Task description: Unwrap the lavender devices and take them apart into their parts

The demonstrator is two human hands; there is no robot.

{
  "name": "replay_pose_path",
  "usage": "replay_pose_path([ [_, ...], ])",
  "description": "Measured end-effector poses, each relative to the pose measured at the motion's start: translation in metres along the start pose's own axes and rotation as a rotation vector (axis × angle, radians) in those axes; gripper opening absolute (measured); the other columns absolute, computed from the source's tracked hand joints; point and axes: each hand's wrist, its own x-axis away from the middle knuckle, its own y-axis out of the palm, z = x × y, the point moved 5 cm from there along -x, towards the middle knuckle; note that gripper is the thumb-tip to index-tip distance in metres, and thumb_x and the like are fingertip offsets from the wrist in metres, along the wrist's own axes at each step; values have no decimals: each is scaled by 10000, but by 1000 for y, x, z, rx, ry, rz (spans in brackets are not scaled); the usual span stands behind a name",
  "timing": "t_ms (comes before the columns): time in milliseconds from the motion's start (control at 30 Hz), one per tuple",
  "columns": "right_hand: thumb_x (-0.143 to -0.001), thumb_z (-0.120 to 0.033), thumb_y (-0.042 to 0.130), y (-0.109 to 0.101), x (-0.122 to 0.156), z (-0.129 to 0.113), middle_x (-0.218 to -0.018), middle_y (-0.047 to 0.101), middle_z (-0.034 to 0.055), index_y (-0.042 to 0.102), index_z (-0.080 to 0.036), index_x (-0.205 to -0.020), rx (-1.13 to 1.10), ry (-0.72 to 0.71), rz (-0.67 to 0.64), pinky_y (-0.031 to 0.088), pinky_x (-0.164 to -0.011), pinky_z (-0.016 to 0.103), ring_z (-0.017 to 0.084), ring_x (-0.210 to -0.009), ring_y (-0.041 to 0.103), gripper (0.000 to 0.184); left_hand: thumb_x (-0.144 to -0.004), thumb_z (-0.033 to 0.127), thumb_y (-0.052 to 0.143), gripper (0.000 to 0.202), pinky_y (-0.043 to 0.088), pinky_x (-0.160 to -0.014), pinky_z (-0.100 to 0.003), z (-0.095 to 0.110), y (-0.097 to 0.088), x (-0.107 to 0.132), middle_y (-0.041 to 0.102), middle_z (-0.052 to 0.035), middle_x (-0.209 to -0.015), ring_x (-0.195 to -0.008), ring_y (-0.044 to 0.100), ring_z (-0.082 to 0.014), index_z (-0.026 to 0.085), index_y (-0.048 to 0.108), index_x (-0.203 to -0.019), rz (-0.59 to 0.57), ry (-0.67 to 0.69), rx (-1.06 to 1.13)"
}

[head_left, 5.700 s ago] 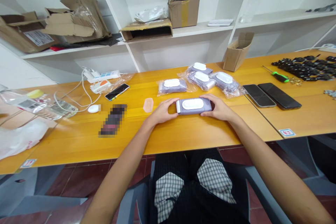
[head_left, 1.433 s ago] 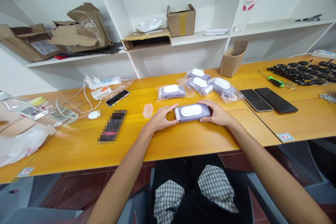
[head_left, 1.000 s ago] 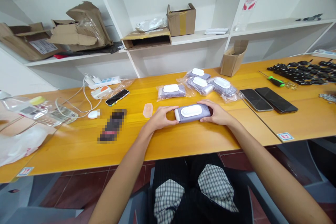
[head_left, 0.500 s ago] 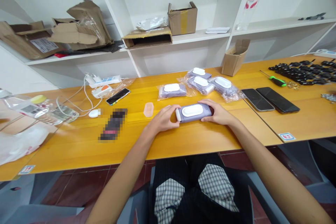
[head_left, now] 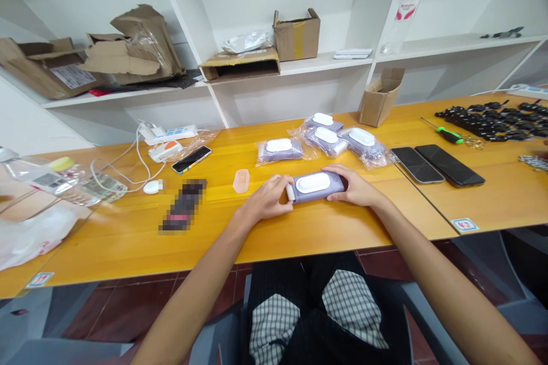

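Purple case [head_left: 317, 187] lies long axis crosswise; your left hand [head_left: 266, 199] and right hand [head_left: 353, 190] clasp opposite ends, fingers closed on it.

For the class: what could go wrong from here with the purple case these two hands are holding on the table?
The left hand and right hand hold the purple case by its ends, so its white end cap might slip loose. The peach plastic piece lies close to the left hand and could get knocked.
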Motion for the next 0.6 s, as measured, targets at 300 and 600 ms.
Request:
replay_pose_path([
  [300, -706, -445, 960, 0, 1, 1, -1462, 646, 137, 658, -251, -1441, -6, 10, -6, 445, -1209, 569, 375, -1368, 608, 818, -840, 160, 662, 460, 559, -1051, -483, -1, 4, 2, 660, -102, -1249, -1227, 661, -316, 250, 523, -1269, 8, 40, -3],
  [600, -715, -446, 952, 0, 0, 1, -1475, 637, 140, 656, -250, -1438, 2, 26, 6, 433, -1218, 576, 374, -1371, 602, 806, -821, 155, 681, 523, 513, -1160, -490, -4, -2, 3, 649, -118, -1433, -1365, 637, -310, 256, 497, -1300, 58, -21, 104],
])
